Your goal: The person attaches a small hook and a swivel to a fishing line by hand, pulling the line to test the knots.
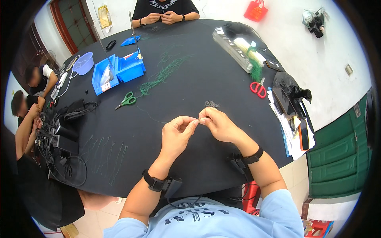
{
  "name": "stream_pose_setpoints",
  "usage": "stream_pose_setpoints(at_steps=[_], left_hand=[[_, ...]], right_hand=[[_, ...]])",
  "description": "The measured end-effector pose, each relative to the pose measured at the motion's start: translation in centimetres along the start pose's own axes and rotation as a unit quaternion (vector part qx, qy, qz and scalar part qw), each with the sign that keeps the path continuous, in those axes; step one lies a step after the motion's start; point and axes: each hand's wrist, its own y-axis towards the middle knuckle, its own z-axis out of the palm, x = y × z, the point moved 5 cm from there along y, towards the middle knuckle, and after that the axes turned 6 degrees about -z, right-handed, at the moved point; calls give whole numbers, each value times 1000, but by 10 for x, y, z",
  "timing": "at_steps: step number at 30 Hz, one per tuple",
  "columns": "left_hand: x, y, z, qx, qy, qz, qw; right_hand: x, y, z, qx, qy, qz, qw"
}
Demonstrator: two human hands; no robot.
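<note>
My left hand (pixel 176 135) and my right hand (pixel 222 126) meet fingertip to fingertip just above the black table, both closed in a pinch. A thin green thread (pixel 151 118) trails from the left hand back toward a loose green thread bundle (pixel 158 79). Whatever sits between the right fingertips is too small to make out. Just beyond that hand lies a small heap of tiny greyish wiry pieces (pixel 212 104). Green-handled scissors (pixel 127 100) rest beside the bundle's near end. Several short lengths of thread (pixel 109 154) are laid out to the left.
Blue bins (pixel 130 68) with upright rods and a purple basin (pixel 83 63) stand far left. Cables and black boxes (pixel 65 142) crowd the left edge. Red scissors (pixel 258 89), papers (pixel 283 123) and a black bag (pixel 291 89) line the right. Other people sit around the table.
</note>
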Motion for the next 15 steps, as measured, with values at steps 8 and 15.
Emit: stream_pose_setpoints(at_steps=[8, 15], left_hand=[[8, 3, -2, 64, -185, -102, 975], [12, 0, 5, 135, -214, -157, 955]], right_hand=[[1, 3, -8, -62, 161, 26, 985], [10, 3, -13, -83, 38, -148, 985]])
